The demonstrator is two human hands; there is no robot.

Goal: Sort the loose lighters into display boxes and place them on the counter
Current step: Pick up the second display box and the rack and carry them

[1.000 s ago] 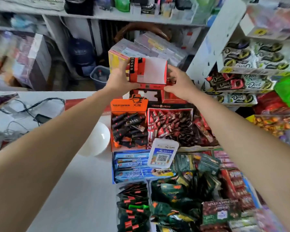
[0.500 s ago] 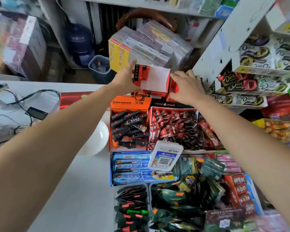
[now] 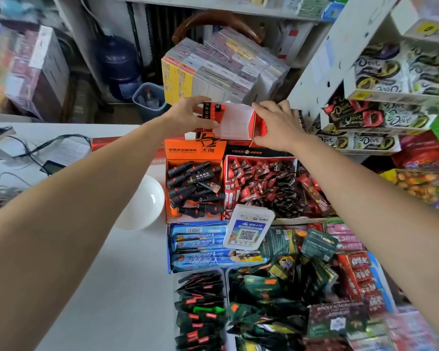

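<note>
An orange and white lighter display box (image 3: 235,121) sits at the far edge of the counter, behind the other boxes. My left hand (image 3: 188,115) grips its left end, where black lighter tops show. My right hand (image 3: 276,125) holds its right end. In front of it stands an open orange display box (image 3: 194,150) holding several black torch lighters (image 3: 195,188).
A red tray of small packets (image 3: 261,183) lies right of the orange box. A QR code stand (image 3: 249,228), a white bowl (image 3: 142,202), snack packs (image 3: 264,287), a chocolate rack (image 3: 380,115) at right and cables (image 3: 36,153) on the white counter (image 3: 112,287) surround them.
Both hands have lowered the orange and white box from mid-air down to the back of the counter, behind the orange lighter box.
</note>
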